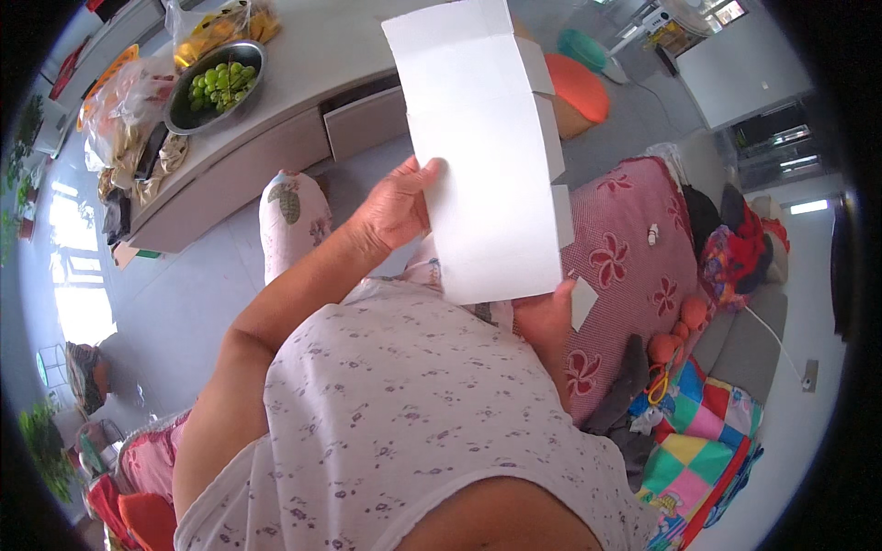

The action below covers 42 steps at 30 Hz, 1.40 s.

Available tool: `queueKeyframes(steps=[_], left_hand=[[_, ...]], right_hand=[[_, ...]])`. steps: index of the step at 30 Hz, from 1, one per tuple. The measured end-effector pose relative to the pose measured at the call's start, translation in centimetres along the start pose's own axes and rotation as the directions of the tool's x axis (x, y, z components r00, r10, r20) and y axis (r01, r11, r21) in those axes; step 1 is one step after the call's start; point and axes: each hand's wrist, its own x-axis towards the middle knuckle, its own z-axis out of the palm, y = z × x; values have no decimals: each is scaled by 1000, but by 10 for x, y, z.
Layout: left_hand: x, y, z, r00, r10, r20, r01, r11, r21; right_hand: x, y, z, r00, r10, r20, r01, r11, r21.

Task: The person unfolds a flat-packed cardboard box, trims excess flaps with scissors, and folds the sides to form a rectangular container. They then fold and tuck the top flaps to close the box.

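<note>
An unfolded white cardboard box [487,156] stands before me as a long creased sheet, with flaps along its right side. My left hand [401,204] grips its left edge, thumb on the white face and the other fingers behind. At the lower right corner, my right hand [547,317] pinches the card; most of those fingers are hidden by it. A small white flap or piece of card [582,303] shows just beside the right thumb; whether it is joined to the box I cannot tell.
A light table with drawers [312,55] bears a metal bowl [257,78] of green grapes [220,85] and plastic bags [138,92]. To the right lies a red patterned sofa cover [611,220], with a colourful patchwork cloth [689,459] nearer me. An orange-topped stool [577,90] stands beyond.
</note>
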Motion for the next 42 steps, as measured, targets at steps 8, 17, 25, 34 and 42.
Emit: queueKeyframes(steps=[8, 17, 25, 34, 42], left_hand=[[12, 21, -17, 995, 38, 87, -56, 973, 224], [20, 19, -16, 998, 34, 54, -48, 958, 283], [15, 31, -14, 994, 104, 16, -105, 970, 221], [13, 32, -4, 991, 125, -38, -115, 972, 203], [12, 35, -4, 992, 106, 62, -116, 973, 200]], right_hand=[[36, -59, 24, 980, -168, 109, 143, 969, 203], [72, -83, 42, 999, -41, -22, 41, 999, -19], [76, -102, 42, 952, -304, 7, 304, 947, -101], [60, -119, 57, 868, -488, -90, 447, 848, -287], [59, -123, 52, 863, -498, -85, 463, 847, -261]])
